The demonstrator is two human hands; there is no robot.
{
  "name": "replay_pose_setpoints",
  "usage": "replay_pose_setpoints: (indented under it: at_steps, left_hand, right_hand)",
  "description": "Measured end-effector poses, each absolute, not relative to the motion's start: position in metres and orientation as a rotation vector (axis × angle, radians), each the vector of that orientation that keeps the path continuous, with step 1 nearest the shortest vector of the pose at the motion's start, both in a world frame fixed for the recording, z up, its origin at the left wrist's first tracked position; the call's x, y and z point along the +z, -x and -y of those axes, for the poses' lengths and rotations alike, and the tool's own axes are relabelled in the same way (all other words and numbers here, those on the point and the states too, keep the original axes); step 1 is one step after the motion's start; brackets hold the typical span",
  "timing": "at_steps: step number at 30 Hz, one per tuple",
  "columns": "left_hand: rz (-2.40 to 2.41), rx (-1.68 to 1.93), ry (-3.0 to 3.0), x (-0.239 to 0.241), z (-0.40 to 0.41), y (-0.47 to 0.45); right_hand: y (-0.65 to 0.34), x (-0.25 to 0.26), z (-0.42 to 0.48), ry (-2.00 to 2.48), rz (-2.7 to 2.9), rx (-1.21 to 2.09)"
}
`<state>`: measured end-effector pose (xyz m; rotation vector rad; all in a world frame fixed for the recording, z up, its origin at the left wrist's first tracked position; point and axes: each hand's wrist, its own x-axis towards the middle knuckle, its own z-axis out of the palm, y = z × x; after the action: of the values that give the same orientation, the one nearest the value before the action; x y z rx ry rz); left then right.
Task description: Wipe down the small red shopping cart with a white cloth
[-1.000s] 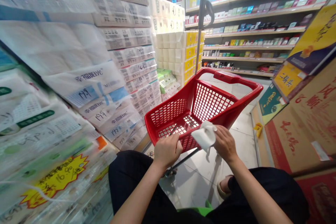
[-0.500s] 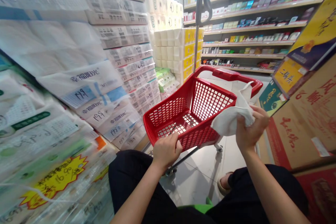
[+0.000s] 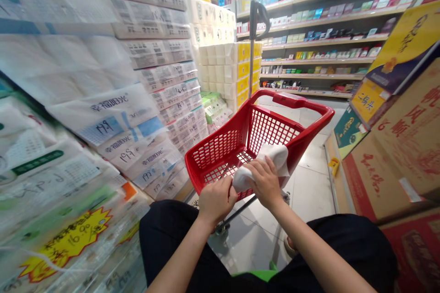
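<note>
hands (image 3: 216, 199) at cart (image 3: 298, 152), right (image 3: 265, 184) holding cloth (image 3: 277, 154)

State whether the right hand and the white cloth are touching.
Touching. The head view shows the right hand laid over the white cloth, which bulges out around it.

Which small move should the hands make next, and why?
Probably slide the right hand and white cloth along the rim of the red cart toward the handle. The cloth sits bunched over the rim close beside the left hand, leaving little room that way, while the rim toward the handle looks unobstructed. The left hand's grip should help steady the cart.
</note>
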<state>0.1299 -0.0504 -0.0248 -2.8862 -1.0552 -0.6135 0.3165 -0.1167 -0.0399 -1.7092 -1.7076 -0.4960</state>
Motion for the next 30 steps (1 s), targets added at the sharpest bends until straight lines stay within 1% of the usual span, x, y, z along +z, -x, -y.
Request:
replay_pose_setpoints:
  at_steps: [3, 6, 12, 16, 20, 24, 30]
  left_hand:
    - [1.042, -0.607, 2.904, -0.025, 0.05, -0.128]
    - [1.03, -0.592, 2.904, -0.026, 0.05, -0.127]
    - [1.005, -0.585, 2.913, -0.026, 0.052, -0.129]
    - [0.989, -0.595, 2.922, -0.024, 0.054, -0.13]
    - [0.993, -0.581, 2.915, -0.025, 0.053, -0.129]
    - [0.993, -0.566, 2.919, -0.025, 0.053, -0.128]
    - [1.024, -0.562, 2.92, -0.023, 0.055, -0.128]
  right_hand:
    - [-0.323, -0.038, 0.117, 1.658, 1.846, -0.507]
    - [-0.36, -0.033, 0.12, 1.639, 1.934, -0.566]
    - [-0.451, -0.006, 0.136, 1.786, 1.79, -0.705]
    - [-0.501, 0.017, 0.143, 1.836, 1.579, -0.74]
    - [-0.556, 0.035, 0.142, 1.879, 1.297, -0.687]
    - [-0.601, 0.048, 0.136, 1.916, 1.156, -0.611]
    - [-0.608, 0.044, 0.118, 1.879, 0.934, -0.506]
